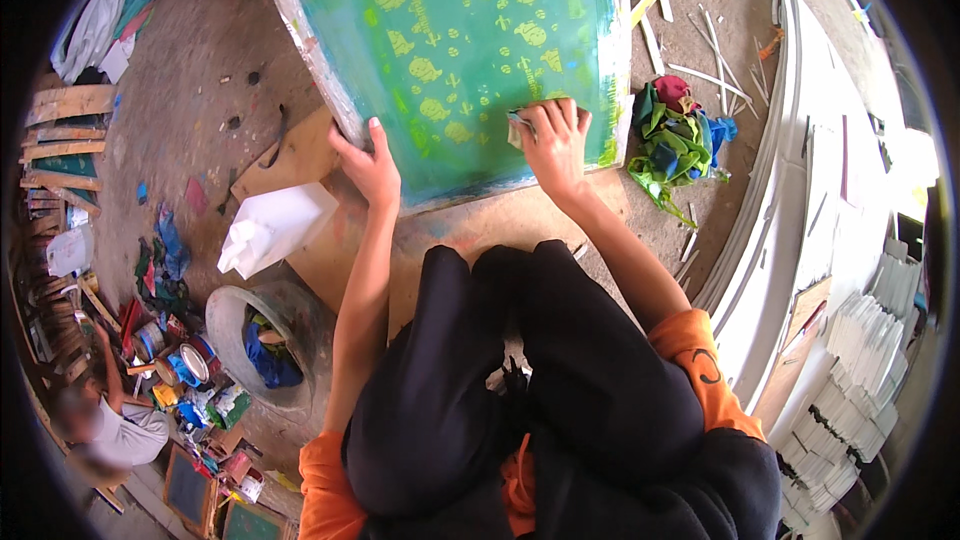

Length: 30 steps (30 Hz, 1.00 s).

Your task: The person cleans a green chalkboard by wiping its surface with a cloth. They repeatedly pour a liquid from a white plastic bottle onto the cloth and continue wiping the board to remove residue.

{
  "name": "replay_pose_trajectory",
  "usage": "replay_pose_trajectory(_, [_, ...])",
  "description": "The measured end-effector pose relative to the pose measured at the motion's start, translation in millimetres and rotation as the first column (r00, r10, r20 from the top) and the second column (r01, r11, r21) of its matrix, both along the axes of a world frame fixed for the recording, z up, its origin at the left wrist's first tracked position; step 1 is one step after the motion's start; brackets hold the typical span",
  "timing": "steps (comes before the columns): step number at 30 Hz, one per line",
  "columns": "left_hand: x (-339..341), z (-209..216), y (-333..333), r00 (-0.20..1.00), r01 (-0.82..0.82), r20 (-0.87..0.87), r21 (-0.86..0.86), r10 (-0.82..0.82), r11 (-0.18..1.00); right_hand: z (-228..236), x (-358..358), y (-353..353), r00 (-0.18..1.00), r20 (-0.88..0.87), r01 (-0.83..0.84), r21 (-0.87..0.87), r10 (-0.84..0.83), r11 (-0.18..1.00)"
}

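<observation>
A green silk-screen frame (455, 155) with yellowish-green fish-like figures lies tilted before my knees on a wooden board. My left hand (372, 168) grips its paint-smeared left edge near the lower corner, thumb upward and the other fingers partly hidden. With my right hand (556, 145) I press a small, pale, folded cloth or pad (518, 130) onto the mesh at lower right. Its exact kind is hard to make out, as my fingers cover most of it. A white plastic jug (275, 230) stands left of my left hand.
Crumpled coloured rags (672, 145) lie right of the frame, near scattered white strips. A grey round tub (230, 325) holds cloths at left. Paint cans (195, 362) and another person (125, 430) are at lower left. Long white panels (790, 170) line the right side.
</observation>
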<state>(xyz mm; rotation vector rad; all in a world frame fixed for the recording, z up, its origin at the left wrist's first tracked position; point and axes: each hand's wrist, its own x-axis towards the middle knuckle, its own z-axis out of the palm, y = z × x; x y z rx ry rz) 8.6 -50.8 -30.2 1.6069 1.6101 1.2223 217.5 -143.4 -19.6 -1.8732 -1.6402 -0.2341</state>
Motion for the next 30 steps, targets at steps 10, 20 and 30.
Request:
replay_pose_trajectory(10, [-4.1, -12.9, 4.5, 0.998, 0.009, -0.067, 0.070, -0.004, 0.998, 16.8, 74.4, 18.6, 0.946, -0.017, 0.324, 0.068, -0.324, 0.943])
replay_pose_trajectory(20, [-4.4, -5.1, 1.9, 1.000, 0.005, -0.002, 0.024, -0.005, 1.000, -3.6, 60.0, 12.6, 0.992, -0.001, 0.125, 0.090, -0.126, 0.988])
replay_pose_trajectory(30, [-2.3, -1.2, 1.0, 0.998, -0.009, -0.057, -0.013, 0.008, 1.000, -1.0, 57.9, 22.8, 0.990, 0.028, 0.135, 0.112, -0.139, 0.984])
